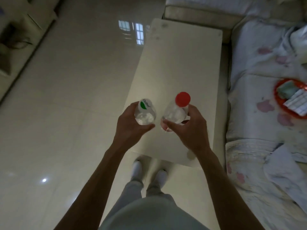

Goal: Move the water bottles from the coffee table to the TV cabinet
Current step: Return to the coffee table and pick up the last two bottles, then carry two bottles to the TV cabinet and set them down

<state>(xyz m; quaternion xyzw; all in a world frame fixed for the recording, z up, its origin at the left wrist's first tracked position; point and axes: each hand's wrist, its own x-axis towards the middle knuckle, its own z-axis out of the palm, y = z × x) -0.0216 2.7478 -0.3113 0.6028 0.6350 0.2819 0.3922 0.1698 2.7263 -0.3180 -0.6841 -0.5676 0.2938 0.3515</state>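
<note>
I look down on a long white coffee table (181,63). My left hand (131,127) grips a clear water bottle with a white and green cap (145,113) over the table's near left edge. My right hand (191,130) grips a clear water bottle with a red cap (177,110) over the near end of the table. Both bottles stand upright; whether their bases touch the tabletop cannot be told. At the far left runs a low white unit, possibly the TV cabinet (25,25).
A sofa with a pale flowered cover (259,80) lines the table's right side, with a red basket of packets (292,97) on it. Glossy tiled floor (66,97) spreads to the left. My feet (149,170) stand at the table's near end.
</note>
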